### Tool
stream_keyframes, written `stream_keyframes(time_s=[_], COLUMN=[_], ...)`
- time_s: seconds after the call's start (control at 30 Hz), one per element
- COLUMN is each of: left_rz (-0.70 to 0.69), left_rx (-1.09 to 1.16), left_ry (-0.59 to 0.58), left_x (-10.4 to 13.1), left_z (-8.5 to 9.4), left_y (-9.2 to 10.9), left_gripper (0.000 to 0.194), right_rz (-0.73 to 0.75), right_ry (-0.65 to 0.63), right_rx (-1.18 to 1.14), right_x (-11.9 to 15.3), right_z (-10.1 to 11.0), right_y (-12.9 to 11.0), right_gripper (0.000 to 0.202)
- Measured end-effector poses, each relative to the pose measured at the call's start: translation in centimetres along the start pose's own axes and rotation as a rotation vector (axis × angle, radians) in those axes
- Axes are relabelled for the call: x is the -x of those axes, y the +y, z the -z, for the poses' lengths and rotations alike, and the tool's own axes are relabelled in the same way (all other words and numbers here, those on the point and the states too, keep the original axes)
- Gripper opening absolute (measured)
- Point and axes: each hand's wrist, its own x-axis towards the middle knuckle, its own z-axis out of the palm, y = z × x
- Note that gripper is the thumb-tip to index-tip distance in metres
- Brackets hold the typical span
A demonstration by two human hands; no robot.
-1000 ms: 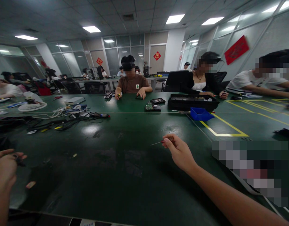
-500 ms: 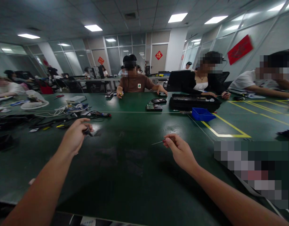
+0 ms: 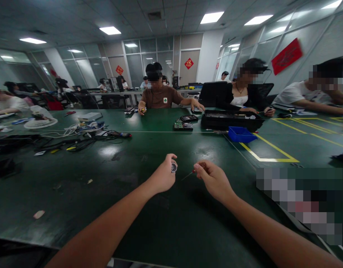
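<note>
Near the middle of the green table [image 3: 126, 223], my left hand [image 3: 163, 175] is closed around a small round metallic part [image 3: 174, 167], whose ringed face shows at the fingers. Just to its right, my right hand [image 3: 212, 176] pinches a thin screwdriver with a red handle end [image 3: 193, 171]. The screwdriver's slim shaft points down and left, toward the space below the round part, without touching it. The rest of the handle is hidden in my right palm.
Circuit boards and drives [image 3: 183, 125] lie farther back, beside a black tray [image 3: 229, 122] and a blue bin [image 3: 241, 134]. Tangled cables [image 3: 89, 133] are at the left. A person in brown [image 3: 163, 97] sits opposite.
My left hand has swung from the left to the middle, close to my right hand, with the part in it. The screwdriver tip has tilted lower.
</note>
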Motion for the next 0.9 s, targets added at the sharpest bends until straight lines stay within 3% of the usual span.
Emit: stream_keyframes(time_s=[0.17, 0.27, 0.9], left_rz=[-0.085, -0.159, -0.148], left_rx=[-0.052, -0.047, -0.091], left_ry=[0.021, 0.061, 0.008], left_x=[-0.4, -0.5, 0.0], left_z=[-0.9, -0.8, 0.1], left_y=[-1.2, -1.7, -1.8], left_gripper=[0.029, 0.031, 0.034], right_rz=[0.076, 0.096, 0.064], right_ry=[0.097, 0.175, 0.125], right_rx=[-0.18, -0.247, -0.144], right_x=[0.0, 0.0, 0.4], right_z=[-0.2, 0.0, 0.1], right_y=[0.3, 0.3, -0.1], right_gripper=[0.028, 0.027, 0.029])
